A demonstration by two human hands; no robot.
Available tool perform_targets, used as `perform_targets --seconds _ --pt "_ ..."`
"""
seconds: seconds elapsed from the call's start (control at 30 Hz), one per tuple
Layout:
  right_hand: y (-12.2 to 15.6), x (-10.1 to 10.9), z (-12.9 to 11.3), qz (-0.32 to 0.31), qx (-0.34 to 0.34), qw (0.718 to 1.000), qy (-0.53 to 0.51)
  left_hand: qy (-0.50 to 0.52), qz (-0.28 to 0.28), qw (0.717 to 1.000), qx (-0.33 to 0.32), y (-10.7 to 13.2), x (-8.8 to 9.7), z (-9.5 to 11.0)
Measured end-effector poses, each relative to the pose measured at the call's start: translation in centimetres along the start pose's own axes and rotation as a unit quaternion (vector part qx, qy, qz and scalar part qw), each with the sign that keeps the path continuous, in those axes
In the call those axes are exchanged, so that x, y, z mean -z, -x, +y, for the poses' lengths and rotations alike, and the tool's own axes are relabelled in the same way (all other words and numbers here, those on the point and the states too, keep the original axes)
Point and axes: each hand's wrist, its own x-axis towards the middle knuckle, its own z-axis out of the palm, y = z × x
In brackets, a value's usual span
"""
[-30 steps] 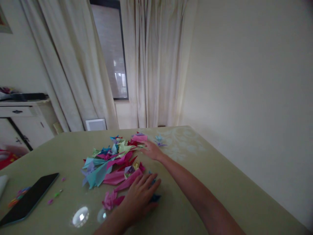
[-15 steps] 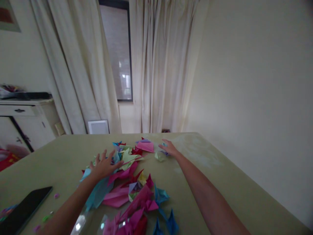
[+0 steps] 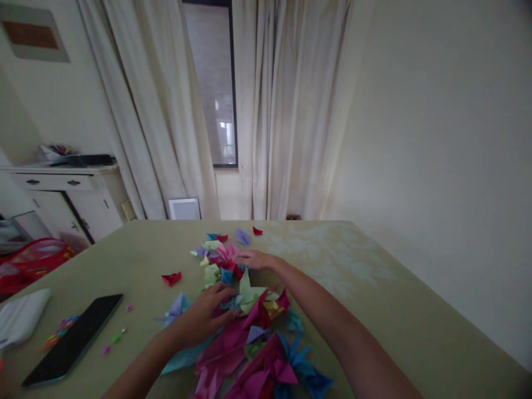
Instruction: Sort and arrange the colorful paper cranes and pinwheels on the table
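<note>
A heap of coloured folded paper pieces (image 3: 249, 327) in pink, blue, green and red lies on the green table (image 3: 366, 299) in front of me. My left hand (image 3: 203, 316) rests flat on the near left part of the heap, fingers stretched towards the middle. My right hand (image 3: 255, 259) lies palm down at the far side of the heap, fingers extended and touching the pink and blue pieces there. Neither hand grips anything.
A dark phone (image 3: 75, 338) lies at the near left, with small coloured scraps (image 3: 112, 341) beside it. One red piece (image 3: 172, 278) lies apart on the left, purple (image 3: 242, 236) and red (image 3: 257, 231) pieces farther back. A white cabinet (image 3: 70, 199) and curtains stand behind.
Both hands have drawn inward and nearer, pushing the scattered paper into a tighter heap. The left hand came back from the far left of the pile to its near side.
</note>
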Motion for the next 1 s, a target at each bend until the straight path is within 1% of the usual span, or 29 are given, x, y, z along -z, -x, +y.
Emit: perform_targets --seconds 0.07,0.13,0.2,0.27,0.33,0.4,0.47,0.5,0.57,0.63,0.7,0.77,0.83,0.9,0.93,1.0 --pt "2.8 0.7 -1.9 -0.011 0.020 1.000 0.000 -0.001 0.026 1.000 -0.009 1.5 -0.3 1.0" --pt "6.7 1.9 -3.4 0.013 0.023 1.000 0.009 -0.013 0.078 0.997 0.001 3.3 -0.4 1.4" --pt "11.6 3.1 -4.8 0.054 0.014 0.998 0.023 -0.032 0.122 0.992 0.017 5.3 -0.7 1.4" --pt "17.3 3.3 -6.2 0.081 0.001 0.996 0.042 -0.056 0.131 0.990 0.018 7.2 -1.7 1.7" --pt "22.9 2.3 -7.6 0.104 -0.028 0.991 0.077 -0.084 0.097 0.992 -0.017 8.6 -3.3 2.7" --pt "27.4 0.2 -8.7 0.080 -0.047 0.988 0.125 -0.113 0.038 0.990 -0.079 9.0 -5.3 4.3" --pt "30.1 -2.0 -9.0 0.040 -0.065 0.983 0.169 -0.137 -0.016 0.982 -0.131 8.1 -7.2 6.0" --pt "30.7 -2.8 -8.9 0.024 -0.078 0.980 0.183 -0.145 -0.032 0.979 -0.143 7.4 -7.9 6.8" --pt "30.4 -3.6 -8.0 0.023 -0.112 0.973 0.201 -0.157 -0.035 0.978 -0.130 5.4 -8.6 7.9" --pt "28.7 -3.4 -6.6 0.054 -0.146 0.965 0.210 -0.174 -0.014 0.982 -0.078 3.3 -8.6 8.2" --pt "26.2 -2.6 -5.1 0.090 -0.169 0.958 0.215 -0.193 0.009 0.981 -0.018 1.7 -8.0 7.7" --pt "23.5 -1.9 -3.7 0.126 -0.177 0.953 0.212 -0.210 0.029 0.977 0.033 0.8 -7.3 6.7" --pt "20.9 -1.8 -2.9 0.167 -0.177 0.950 0.197 -0.225 0.055 0.970 0.072 0.7 -6.8 5.4" --pt "18.6 -2.2 -2.5 0.200 -0.175 0.947 0.180 -0.241 0.086 0.961 0.104 1.2 -6.6 4.2" --pt "17.7 -2.5 -2.6 0.207 -0.170 0.948 0.172 -0.249 0.102 0.956 0.117 1.6 -6.5 3.7" --pt "16.5 -3.2 -2.9 0.199 -0.149 0.956 0.157 -0.266 0.137 0.944 0.139 2.4 -6.5 2.8"
